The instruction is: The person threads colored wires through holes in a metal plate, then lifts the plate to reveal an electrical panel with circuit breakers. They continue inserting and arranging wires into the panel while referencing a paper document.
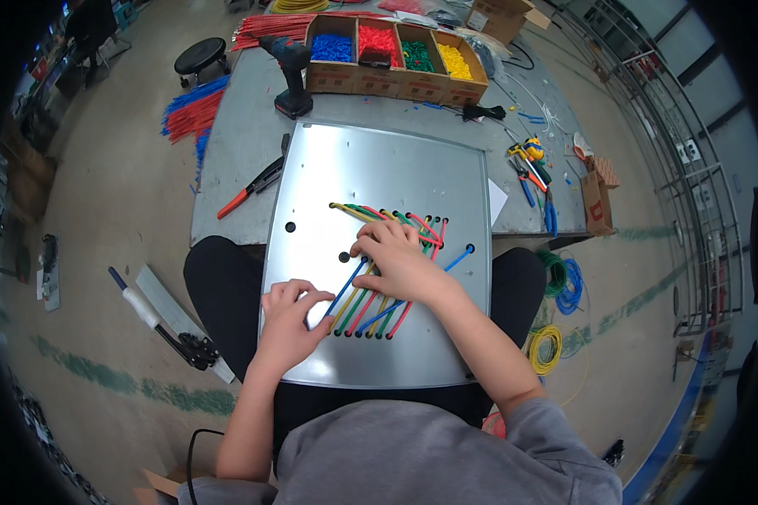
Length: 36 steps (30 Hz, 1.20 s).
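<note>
A silver metal panel [312, 156] rests across my thighs and leans over the table's near edge. Red, green, yellow and blue wires are threaded through its small holes, in a bundle at the top and a slanting row below. My left hand [290, 328] pinches the lower end of a blue wire [344, 289] at the row's left side. Over the row, my right hand [403, 261] has its curled fingers at that wire's upper end; the palm hides part of the row. Another blue wire [458, 259] slants from a hole at the right toward the row's bottom.
On the grey table [227, 160] stand a cordless drill [292, 76] and a cardboard box [396, 84] of coloured connectors. Orange-handled cutters [248, 189] lie left of the panel; several pliers [526, 181] lie right. Wire coils [545, 349] sit on the floor.
</note>
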### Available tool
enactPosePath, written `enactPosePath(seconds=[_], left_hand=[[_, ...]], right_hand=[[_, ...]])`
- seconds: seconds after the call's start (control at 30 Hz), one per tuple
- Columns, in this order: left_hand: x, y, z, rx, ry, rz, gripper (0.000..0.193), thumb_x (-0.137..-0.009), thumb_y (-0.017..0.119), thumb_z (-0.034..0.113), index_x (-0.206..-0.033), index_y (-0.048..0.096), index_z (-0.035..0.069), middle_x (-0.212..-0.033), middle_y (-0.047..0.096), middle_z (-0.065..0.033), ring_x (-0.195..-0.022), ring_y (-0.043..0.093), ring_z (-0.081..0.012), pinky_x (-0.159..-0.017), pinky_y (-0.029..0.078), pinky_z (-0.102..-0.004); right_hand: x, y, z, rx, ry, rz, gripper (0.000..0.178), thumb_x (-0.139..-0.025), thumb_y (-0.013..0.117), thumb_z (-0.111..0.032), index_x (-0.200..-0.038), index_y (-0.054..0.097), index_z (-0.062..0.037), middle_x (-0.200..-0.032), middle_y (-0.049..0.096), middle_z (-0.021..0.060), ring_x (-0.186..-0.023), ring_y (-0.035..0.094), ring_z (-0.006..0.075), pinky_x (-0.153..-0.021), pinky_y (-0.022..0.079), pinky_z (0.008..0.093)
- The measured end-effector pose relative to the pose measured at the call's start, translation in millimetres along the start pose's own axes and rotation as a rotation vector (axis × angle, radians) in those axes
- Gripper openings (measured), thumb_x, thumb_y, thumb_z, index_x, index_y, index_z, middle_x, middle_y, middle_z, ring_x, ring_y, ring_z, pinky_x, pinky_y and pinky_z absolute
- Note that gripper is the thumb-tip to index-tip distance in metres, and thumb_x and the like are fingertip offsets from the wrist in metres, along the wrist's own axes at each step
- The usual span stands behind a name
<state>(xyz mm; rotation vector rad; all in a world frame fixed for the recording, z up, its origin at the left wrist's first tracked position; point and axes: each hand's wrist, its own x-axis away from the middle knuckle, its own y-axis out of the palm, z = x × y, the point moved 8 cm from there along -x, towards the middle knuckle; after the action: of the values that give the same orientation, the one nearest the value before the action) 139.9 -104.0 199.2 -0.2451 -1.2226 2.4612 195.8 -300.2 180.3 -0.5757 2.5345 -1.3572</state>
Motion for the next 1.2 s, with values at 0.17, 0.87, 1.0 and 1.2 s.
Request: enactPosePath(seconds=[0.17,0.87,1.0,1.2], left_hand=[[-0.4,7.6,18.6,-0.194,0.183,-0.018,0.040,-0.088,0.077,0.014,-0.128,0.076,0.016,-0.121,0.063,-0.0063,-0.117,0.053,-0.0297,-0.104,0.040,-0.0427],[59.7,-58.5,-30.6,-0.347,-0.425,0.309,0.035,-0.099,0.064,0.026,-0.126,0.067,0.003,-0.119,0.067,-0.0180,-0.116,0.060,-0.0368,-0.099,0.043,-0.0480],[82.5,-57.6,-37.4,-0.312,-0.602,0.140,0.032,-0.102,0.066,0.032,-0.091,0.068,0.001,-0.079,0.072,-0.0161,-0.073,0.071,-0.0388,-0.069,0.055,-0.0484],[91.2,-43.1,-21.9,-0.677,-0.617,-0.136,0.044,-0.103,0.062,0.040,-0.086,0.069,0.000,-0.077,0.073,-0.0224,-0.075,0.073,-0.0444,-0.070,0.058,-0.0539]], right_hand=[[0.7,0.8,1.6,0.051,0.037,-0.019,0.049,-0.083,0.088,-0.036,-0.124,0.069,-0.0168,-0.134,0.057,0.0083,-0.138,0.045,0.0326,-0.117,0.030,0.0511],[279.1,-88.6,95.9,-0.238,0.808,0.624,0.026,-0.106,0.064,-0.025,-0.096,0.064,-0.0015,-0.076,0.068,0.0179,-0.068,0.069,0.0351,-0.063,0.051,0.0412],[339.6,-30.7,75.9,-0.181,1.101,0.227,0.054,-0.108,0.056,-0.047,-0.083,0.069,-0.0015,-0.072,0.066,0.0238,-0.073,0.068,0.0464,-0.064,0.052,0.0526],[348.8,5.2,42.3,-0.251,1.130,-0.009,0.067,-0.109,0.049,-0.058,-0.086,0.076,-0.0007,-0.078,0.073,0.0230,-0.081,0.072,0.0452,-0.074,0.057,0.0536]])
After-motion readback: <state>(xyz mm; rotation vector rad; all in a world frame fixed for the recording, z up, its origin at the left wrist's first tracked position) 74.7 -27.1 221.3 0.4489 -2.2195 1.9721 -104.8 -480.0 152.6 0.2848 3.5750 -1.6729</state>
